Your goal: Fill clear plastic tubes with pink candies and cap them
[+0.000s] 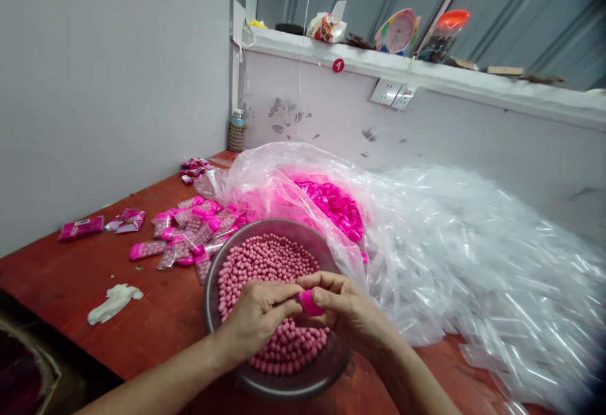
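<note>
Both my hands meet over a metal bowl (222, 263) full of small pink balls (265, 263). My right hand (348, 311) pinches a bright pink cap (310, 304). My left hand (258, 317) closes its fingers against the same cap from the left; whatever else it holds is hidden. Left of the bowl lies a pile of filled clear tubes with pink caps (189, 235).
A clear plastic bag (265, 178) holding loose pink caps (334, 203) sits behind the bowl. A heap of clear empty sleeves (492, 257) fills the right side. Pink packets (81, 227), a white crumpled scrap (113, 301) and a small jar (237, 132) lie on the red table (156, 326).
</note>
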Demonstrator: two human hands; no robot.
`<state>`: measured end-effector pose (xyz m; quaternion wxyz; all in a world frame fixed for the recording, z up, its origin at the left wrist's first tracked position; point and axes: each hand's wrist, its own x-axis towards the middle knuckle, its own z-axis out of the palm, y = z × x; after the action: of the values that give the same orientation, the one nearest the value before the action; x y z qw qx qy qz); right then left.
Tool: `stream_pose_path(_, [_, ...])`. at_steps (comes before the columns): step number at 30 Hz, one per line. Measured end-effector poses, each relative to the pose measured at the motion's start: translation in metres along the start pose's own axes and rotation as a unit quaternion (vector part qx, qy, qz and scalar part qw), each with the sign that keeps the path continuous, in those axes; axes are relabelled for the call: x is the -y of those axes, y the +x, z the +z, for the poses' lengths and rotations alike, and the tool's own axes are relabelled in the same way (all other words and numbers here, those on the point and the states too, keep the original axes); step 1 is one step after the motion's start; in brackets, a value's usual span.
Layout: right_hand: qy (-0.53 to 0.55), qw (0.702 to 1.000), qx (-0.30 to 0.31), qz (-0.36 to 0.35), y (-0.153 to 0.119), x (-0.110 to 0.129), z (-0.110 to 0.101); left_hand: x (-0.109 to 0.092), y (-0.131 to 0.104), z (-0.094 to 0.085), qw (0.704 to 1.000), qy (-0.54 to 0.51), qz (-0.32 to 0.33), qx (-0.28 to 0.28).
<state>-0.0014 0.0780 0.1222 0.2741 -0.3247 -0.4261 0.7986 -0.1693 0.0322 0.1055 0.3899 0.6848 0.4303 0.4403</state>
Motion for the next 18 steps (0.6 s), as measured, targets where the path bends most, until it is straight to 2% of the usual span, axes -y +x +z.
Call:
stream_pose_path(6, [-0.018,0.999,-0.040,-0.026,0.004,-0.009,0.007,0.005,-0.004,-0.001,0.997,0.072,0.024,-0.011])
stream_pose_path(11, [-0.071,0.996,-0.037,-0.044,0.017,0.001,0.003,0.003,0.004,-0.003,0.998,0.019,-0.002,-0.052])
stream_pose_path(13, [-0.131,0.988,-0.032,-0.077,0.025,0.009,0.001,0.003,0.017,-0.016,0.995,-0.010,-0.004,-0.096])
stream_pose_path(15, [-0.225,0.968,-0.038,-0.101,0.034,0.014,-0.001,0.004,0.032,-0.039,0.987,0.003,0.000,-0.159])
stream_pose_path(17, [-0.353,0.929,-0.037,-0.105,0.042,0.013,-0.001,0.010,0.046,-0.067,0.974,0.034,-0.003,-0.223])
stream_pose_path(18, [-0.425,0.899,-0.029,-0.101,0.047,0.010,0.000,0.015,0.051,-0.081,0.967,0.053,-0.007,-0.248])
